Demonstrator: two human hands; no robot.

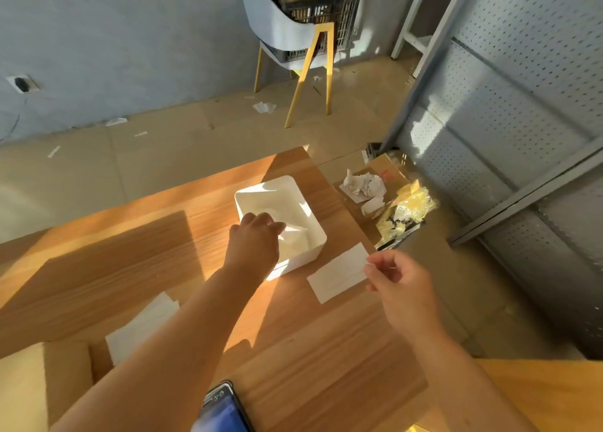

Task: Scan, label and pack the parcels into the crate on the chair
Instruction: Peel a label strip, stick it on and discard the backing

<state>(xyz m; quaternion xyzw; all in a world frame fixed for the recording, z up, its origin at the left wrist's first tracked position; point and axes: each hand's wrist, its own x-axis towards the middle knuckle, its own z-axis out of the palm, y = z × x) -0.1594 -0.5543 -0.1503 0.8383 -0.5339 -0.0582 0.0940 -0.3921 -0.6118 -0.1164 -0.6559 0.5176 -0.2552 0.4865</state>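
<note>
A white open bin (pixel 303 196) stands on the wooden table (pixel 130 268). My left hand (pixel 253 239) reaches into the bin, its fingers curled over white paper inside; whether it grips the paper is unclear. My right hand (pixel 396 285) pinches the right edge of a white label strip (pixel 339 273), held just above the table's right side. A black crate (pixel 319 10) holding brown parcels sits on a grey chair (pixel 280 37) with yellow legs, far across the floor.
A phone (pixel 225 408) lies at the table's near edge. White sheets (pixel 140 330) and a cardboard box (pixel 29 389) are at near left. On the floor right of the table lie crumpled paper (pixel 363 185), yellow plastic wrap (pixel 404 213) and a grey pegboard rack (pixel 522 121).
</note>
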